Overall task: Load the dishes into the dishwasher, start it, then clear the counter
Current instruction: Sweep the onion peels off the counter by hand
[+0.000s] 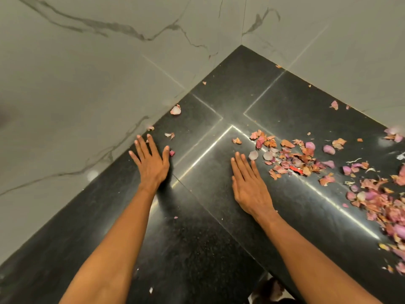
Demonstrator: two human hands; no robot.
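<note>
Both hands lie flat on the black stone counter [197,238] in a corner. My left hand [151,161] has its fingers spread, close to the left wall, and a small pink peel piece [172,152] sits at its thumb tip. My right hand [247,183] rests with straight fingers together, its fingertips just short of a heap of pink and orange onion peels [289,154]. A bigger heap of peels [381,205] covers the counter at the right edge. A few single peels [175,110] lie near the left wall. Neither hand holds anything.
Grey marble-veined wall tiles [87,84] close the counter on the left and at the back right. Pale joint lines [203,153] cross the stone between my hands. A small red scrap [295,169] lies in the near heap. The counter's front edge [274,279] is at the bottom.
</note>
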